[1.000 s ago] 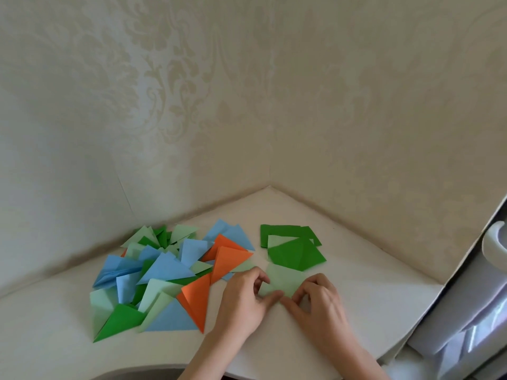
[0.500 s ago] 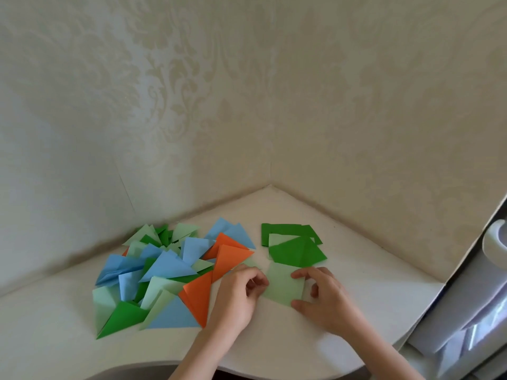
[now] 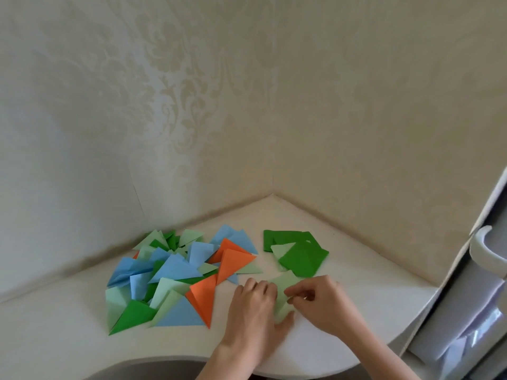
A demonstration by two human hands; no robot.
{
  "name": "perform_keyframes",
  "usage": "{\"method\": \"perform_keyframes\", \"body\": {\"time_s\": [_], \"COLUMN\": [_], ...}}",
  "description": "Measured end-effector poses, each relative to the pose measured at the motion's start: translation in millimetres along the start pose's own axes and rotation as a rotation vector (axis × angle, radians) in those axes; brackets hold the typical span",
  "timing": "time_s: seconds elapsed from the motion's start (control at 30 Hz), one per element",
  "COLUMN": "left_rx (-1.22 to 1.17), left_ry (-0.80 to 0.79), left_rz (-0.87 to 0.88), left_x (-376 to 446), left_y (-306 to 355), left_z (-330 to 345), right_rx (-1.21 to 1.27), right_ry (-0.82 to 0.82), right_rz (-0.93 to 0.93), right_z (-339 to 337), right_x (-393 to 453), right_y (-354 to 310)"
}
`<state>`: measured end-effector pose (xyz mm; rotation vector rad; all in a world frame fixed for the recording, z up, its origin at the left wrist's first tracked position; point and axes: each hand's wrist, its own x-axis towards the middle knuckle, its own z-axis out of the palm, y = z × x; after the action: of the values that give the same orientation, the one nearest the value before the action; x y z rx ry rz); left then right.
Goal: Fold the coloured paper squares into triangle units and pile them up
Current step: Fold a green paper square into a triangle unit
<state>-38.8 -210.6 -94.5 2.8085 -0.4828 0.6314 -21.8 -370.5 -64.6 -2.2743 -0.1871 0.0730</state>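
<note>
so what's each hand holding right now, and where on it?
Both are on the light green paper: left hand holds its left side down, thumb at the near corner; right hand pinches a flap near its middle.

Folded triangles (image 3: 175,272) crowd the left; green squares (image 3: 296,253) block the far middle; bare surface (image 3: 370,281) lies open right.

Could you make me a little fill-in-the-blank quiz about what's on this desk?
1. Both hands are folding a light ____ paper.
2. The folded triangles pile lies to the ____ of the left hand.
3. The unfolded squares stack behind the right hand is dark ____.

Missing words: green; left; green
</note>
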Motion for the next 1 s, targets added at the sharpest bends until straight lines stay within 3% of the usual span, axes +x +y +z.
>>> {"method": "perform_keyframes", "body": {"time_s": [0.23,0.57,0.87,1.0], "left_rx": [-0.036,-0.198,0.067,0.030], "left_ry": [0.047,0.151,0.119,0.111], "left_rz": [0.022,-0.219,-0.329,-0.347], "left_x": [-10,-17,-6,-5], "left_y": [-18,-43,-28,-31], "left_z": [10,11,19,21], "right_rx": [-0.249,-0.277,-0.390,-0.374], "right_ry": [0.030,0.060,0.158,0.189], "right_rz": [-0.123,-0.090,-0.069,-0.073], "right_z": [1,18,36,39], "right_x": [3,18,24,24], "right_y": [2,11,16,20]}}
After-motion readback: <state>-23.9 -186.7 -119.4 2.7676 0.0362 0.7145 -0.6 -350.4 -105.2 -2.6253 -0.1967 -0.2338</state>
